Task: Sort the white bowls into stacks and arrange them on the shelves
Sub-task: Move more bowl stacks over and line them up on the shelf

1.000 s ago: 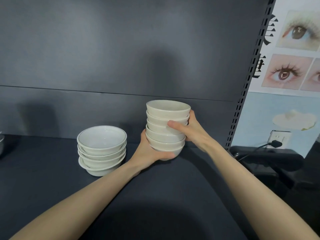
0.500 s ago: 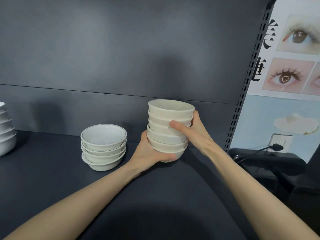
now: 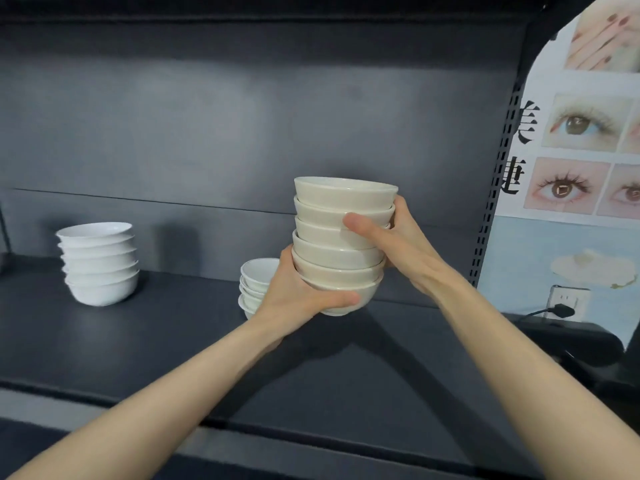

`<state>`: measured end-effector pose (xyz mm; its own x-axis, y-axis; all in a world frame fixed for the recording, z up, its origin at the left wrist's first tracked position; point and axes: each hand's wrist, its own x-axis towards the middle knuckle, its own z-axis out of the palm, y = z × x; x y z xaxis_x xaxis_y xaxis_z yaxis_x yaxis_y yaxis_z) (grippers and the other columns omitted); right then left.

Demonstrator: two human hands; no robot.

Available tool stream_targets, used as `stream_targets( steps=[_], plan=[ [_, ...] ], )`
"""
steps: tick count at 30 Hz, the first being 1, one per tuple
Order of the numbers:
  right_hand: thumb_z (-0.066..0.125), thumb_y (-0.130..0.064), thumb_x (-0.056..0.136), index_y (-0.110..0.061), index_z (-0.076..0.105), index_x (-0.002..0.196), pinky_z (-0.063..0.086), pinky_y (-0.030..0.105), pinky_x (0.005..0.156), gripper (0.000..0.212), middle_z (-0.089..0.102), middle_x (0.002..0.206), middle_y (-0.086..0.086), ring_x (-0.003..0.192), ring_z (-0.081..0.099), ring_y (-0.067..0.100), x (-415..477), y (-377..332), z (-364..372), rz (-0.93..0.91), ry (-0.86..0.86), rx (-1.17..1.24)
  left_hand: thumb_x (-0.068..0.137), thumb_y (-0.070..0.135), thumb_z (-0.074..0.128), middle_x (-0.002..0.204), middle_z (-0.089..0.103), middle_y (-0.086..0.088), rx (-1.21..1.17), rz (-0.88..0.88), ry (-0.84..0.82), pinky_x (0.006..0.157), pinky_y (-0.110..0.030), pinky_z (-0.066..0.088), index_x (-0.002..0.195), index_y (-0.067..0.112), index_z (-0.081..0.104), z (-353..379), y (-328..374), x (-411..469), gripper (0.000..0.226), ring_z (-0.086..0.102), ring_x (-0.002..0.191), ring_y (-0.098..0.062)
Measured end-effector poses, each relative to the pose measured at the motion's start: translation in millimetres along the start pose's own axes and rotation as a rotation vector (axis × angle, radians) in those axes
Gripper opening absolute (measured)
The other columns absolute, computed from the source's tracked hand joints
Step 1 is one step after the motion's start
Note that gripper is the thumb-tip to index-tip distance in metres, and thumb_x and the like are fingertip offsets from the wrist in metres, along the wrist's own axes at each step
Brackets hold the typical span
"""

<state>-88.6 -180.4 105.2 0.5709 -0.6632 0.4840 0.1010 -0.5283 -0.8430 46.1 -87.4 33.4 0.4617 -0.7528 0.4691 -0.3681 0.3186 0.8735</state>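
A stack of several cream bowls [image 3: 337, 247] hangs above the dark shelf [image 3: 166, 337], held between both hands. My left hand [image 3: 298, 292] cups it from below and the left, thumb under the bottom bowl. My right hand [image 3: 394, 244] grips its right side, thumb across the front. Behind my left hand stands a short stack of white bowls [image 3: 256, 284], partly hidden. A taller stack of white bowls [image 3: 98, 263] stands at the shelf's left.
The shelf's perforated upright [image 3: 495, 188] rises at the right, with a poster wall [image 3: 581, 143] beyond it. A wall socket with a black plug [image 3: 562, 308] sits low right. The shelf's front edge [image 3: 311, 431] runs across below my arms.
Both hands have lifted the cream stack off the shelf and drawn it toward me. The view pulled back, bringing the left stack and the shelf's front edge into sight.
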Motion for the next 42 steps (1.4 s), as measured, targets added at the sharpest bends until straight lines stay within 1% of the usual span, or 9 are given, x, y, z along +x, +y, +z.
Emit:
stream_targets(
  steps=[4,11,16,19,23,26,30,35,42],
  plan=[
    [0.078,-0.057,0.055,-0.028,0.036,0.131,0.052,0.027,0.078,0.091,0.06,0.118,-0.016,0.102,0.062,0.001,-6.0,-27.5,60.5,-0.03,-0.078,0.022,0.057,0.011,0.092,0.106,0.072,0.009,0.038,0.053,-0.009,0.079,-0.03,0.059,0.118,0.024,0.059,-66.3,17.0,-30.0,0.07,0.069,0.098,-0.009],
    [0.08,-0.045,0.068,-0.025,0.037,0.129,0.052,0.028,0.078,0.077,0.059,0.115,-0.015,0.103,0.06,0.005,-32.1,-72.7,217.7,-0.05,-0.214,0.142,0.051,0.021,0.095,0.115,0.07,0.009,0.134,0.055,0.143,0.087,-0.027,0.056,0.127,0.024,0.053,-223.5,20.5,-100.1,0.087,0.066,0.105,-0.007],
    [0.077,-0.052,0.055,-0.027,0.038,0.128,0.052,0.028,0.074,0.087,0.06,0.117,-0.013,0.101,0.061,0.004,-51.0,-98.8,348.6,-0.046,-0.332,0.235,0.051,0.015,0.092,0.113,0.071,0.005,0.225,0.033,0.227,0.084,-0.023,0.055,0.125,0.017,0.056,-345.2,19.5,-156.3,0.081,0.067,0.104,-0.009],
    [0.08,-0.059,0.047,-0.027,0.038,0.128,0.052,0.031,0.085,0.097,0.06,0.118,-0.014,0.105,0.06,0.006,-56.4,-110.8,421.6,-0.041,-0.392,0.272,0.051,0.013,0.094,0.109,0.072,0.003,0.275,-0.005,0.298,0.077,-0.019,0.055,0.123,0.013,0.057,-414.7,8.4,-181.9,0.081,0.068,0.098,-0.007],
    [0.082,-0.055,0.053,-0.027,0.037,0.128,0.05,0.028,0.081,0.092,0.059,0.117,-0.012,0.101,0.058,0.002,-53.4,-130.4,508.8,-0.052,-0.492,0.301,0.046,0.028,0.094,0.113,0.071,0.002,0.313,-0.043,0.395,0.088,-0.034,0.056,0.125,0.016,0.056,-496.9,1.5,-202.6,0.089,0.067,0.105,-0.013],
    [0.082,-0.047,0.058,-0.026,0.037,0.126,0.047,0.018,0.072,0.084,0.059,0.116,-0.011,0.098,0.058,-0.001,-42.7,-144.3,569.9,-0.07,-0.548,0.339,0.045,0.025,0.09,0.11,0.072,0.002,0.323,-0.029,0.444,0.087,-0.031,0.056,0.12,0.015,0.059,-551.3,-0.5,-205.1,0.081,0.068,0.104,-0.014],
    [0.08,-0.06,0.044,-0.027,0.036,0.125,0.051,0.028,0.085,0.097,0.059,0.115,-0.016,0.102,0.059,0.002,-15.2,-150.9,650.1,-0.101,-0.559,0.335,0.041,0.029,0.088,0.107,0.073,0.003,0.334,-0.014,0.506,0.083,-0.026,0.055,0.116,0.016,0.061,-621.5,-14.9,-197.1,0.081,0.068,0.101,-0.012],
    [0.08,-0.054,0.05,-0.03,0.036,0.122,0.049,0.028,0.089,0.088,0.057,0.113,-0.017,0.103,0.058,0.001,25.7,-147.1,756.2,-0.118,-0.625,0.376,0.044,0.028,0.087,0.11,0.072,0.0,0.367,-0.015,0.545,0.085,-0.025,0.054,0.12,0.013,0.06,-715.1,-43.2,-178.1,0.082,0.068,0.103,-0.014],
    [0.079,-0.055,0.049,-0.029,0.033,0.122,0.05,0.025,0.085,0.091,0.057,0.113,-0.016,0.101,0.058,0.001,81.4,-156.9,905.7,-0.124,-0.699,0.392,0.044,0.028,0.088,0.11,0.072,0.0,0.379,-0.072,0.585,0.091,-0.038,0.055,0.12,0.016,0.061,-856.8,-77.0,-150.4,0.082,0.068,0.104,-0.016]
  ],
)
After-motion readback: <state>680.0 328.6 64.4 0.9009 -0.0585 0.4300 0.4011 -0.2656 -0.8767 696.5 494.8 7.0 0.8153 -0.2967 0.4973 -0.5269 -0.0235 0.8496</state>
